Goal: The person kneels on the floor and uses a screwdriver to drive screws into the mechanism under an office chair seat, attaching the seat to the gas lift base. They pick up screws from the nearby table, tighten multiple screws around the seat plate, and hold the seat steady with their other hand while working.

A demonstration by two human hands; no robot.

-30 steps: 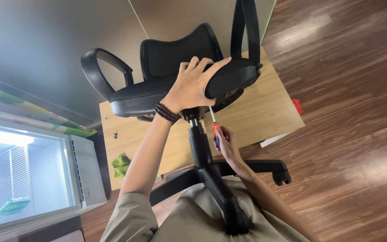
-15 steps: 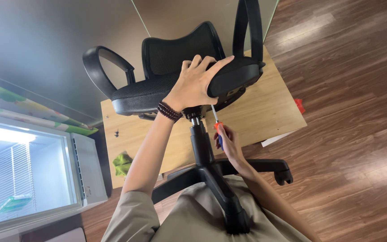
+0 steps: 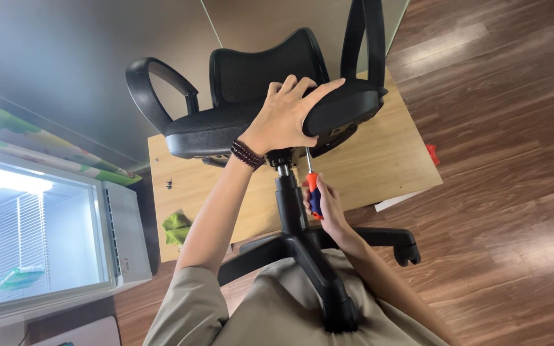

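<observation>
While the office chair point(image 3: 258, 115) lies tipped over the near edge of the wooden bench point(image 3: 379, 160), the left hand point(image 3: 290, 118) presses flat, fingers spread, on the seat's padded front. Right hand point(image 3: 325, 208) is wrapped around a screwdriver point(image 3: 312, 189), just beside the gas column; its thin steel shaft points up under the seat. Handle red and blue, smooth plastic. Seat and back black mesh, armrests looped hard plastic, star base glossy black. Dark beaded bracelet point(image 3: 248, 154) on left wrist.

Black mesh office chair point(image 3: 238, 122); red-and-blue-handled screwdriver point(image 3: 313, 192); dark beaded bracelet point(image 3: 247, 154); light wood board point(image 3: 379, 160); brown plank floor point(image 3: 514, 192); green cloth point(image 3: 176, 227); khaki clothes.
</observation>
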